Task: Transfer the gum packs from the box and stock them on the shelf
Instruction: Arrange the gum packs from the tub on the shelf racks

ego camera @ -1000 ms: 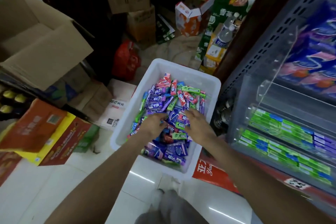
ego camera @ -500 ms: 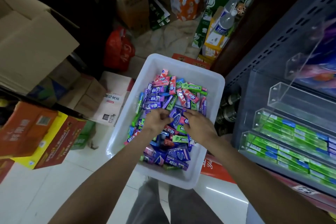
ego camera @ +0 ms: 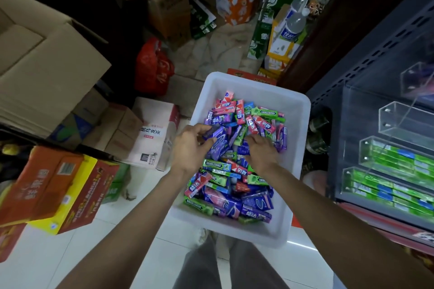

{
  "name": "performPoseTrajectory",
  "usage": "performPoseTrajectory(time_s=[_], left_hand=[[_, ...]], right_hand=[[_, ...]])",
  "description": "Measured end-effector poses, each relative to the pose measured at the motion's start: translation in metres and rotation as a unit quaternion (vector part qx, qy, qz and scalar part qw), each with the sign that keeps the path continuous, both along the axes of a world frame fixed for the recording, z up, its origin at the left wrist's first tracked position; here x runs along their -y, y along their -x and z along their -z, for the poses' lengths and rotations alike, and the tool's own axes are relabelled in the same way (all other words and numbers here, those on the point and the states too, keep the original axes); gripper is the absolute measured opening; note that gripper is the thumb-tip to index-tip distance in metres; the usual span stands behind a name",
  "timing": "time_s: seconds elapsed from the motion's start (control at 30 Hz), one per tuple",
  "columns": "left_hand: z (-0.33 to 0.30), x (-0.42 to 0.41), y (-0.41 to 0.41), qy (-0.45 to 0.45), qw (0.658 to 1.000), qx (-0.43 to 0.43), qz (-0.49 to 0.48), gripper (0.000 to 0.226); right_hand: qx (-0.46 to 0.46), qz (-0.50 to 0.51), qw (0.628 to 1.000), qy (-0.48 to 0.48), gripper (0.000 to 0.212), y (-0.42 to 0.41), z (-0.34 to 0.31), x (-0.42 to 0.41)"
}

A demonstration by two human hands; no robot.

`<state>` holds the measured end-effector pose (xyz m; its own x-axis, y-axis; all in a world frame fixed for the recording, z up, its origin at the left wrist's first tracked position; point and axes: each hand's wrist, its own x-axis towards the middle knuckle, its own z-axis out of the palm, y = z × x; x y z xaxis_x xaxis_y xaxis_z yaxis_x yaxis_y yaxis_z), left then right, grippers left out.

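Both hands reach into the white box (ego camera: pixel 297 110) on the floor. The left hand (ego camera: pixel 191 147) grips purple gum packs (ego camera: pixel 218 139); the right hand (ego camera: pixel 261 153) rests spread on the pile, beside the shelf (ego camera: pixel 385 212).

Smooth white plastic box (ego camera: pixel 296 110), glossy foil-wrapped gum packs (ego camera: pixel 237 164), clear acrylic shelf trays (ego camera: pixel 366 145), matt corrugated cardboard cartons (ego camera: pixel 47 72).

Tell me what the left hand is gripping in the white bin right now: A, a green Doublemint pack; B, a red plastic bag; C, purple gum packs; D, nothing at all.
C: the left hand has its fingers curled round purple gum packs above the pile in the white bin.
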<state>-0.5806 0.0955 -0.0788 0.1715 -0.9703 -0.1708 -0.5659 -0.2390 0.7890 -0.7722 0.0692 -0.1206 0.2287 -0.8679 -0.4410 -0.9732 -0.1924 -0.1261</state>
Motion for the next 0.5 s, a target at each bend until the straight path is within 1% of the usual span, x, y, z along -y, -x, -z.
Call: performPoseTrajectory(time_s=[0.07,0.17,0.27,0.4,0.5], left_hand=[[0.000,-0.001,-0.003,0.000,1.000,0.003,0.013,0.026],[-0.001,0.000,-0.007,-0.009,1.000,0.000,0.015,0.024],[-0.003,0.001,-0.010,-0.012,1.000,-0.020,0.013,0.022],[-0.008,0.003,-0.012,-0.017,0.999,-0.030,0.023,0.022],[-0.009,0.004,-0.010,-0.025,0.999,-0.039,0.023,0.022]], right_hand=[[-0.025,-0.004,1.000,0.004,0.070,-0.002,-0.001,0.002],[-0.054,-0.008,0.999,-0.001,0.067,-0.005,-0.003,0.005],[-0.043,-0.006,0.999,0.001,0.070,-0.003,-0.004,0.004],[0.002,0.015,0.999,0.046,0.038,0.005,-0.010,0.004],[0.025,0.010,0.999,0.043,0.033,0.012,-0.014,0.007]])
